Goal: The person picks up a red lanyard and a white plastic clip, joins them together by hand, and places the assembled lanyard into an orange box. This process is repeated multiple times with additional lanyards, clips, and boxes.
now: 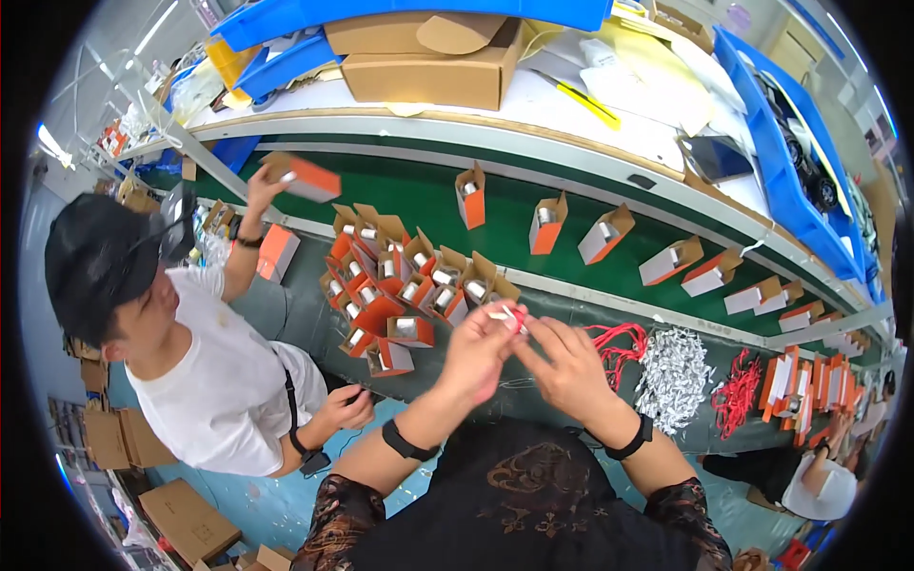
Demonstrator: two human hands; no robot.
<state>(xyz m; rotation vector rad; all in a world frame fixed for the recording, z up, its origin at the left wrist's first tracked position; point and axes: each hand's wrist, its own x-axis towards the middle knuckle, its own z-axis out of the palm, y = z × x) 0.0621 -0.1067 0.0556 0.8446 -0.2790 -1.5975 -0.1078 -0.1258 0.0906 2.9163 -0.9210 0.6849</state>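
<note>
It was a factory packing line: beyond the hands [533,357] ran a green conveyor belt [428,205] carrying open orange-and-white cartons [547,224], blue bins [781,152] above.

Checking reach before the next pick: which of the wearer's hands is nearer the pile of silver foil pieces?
Right. The right hand sits just left of the silver foil pile; the left hand is farther left, beyond the right hand, both pinching a small white piece.
</note>
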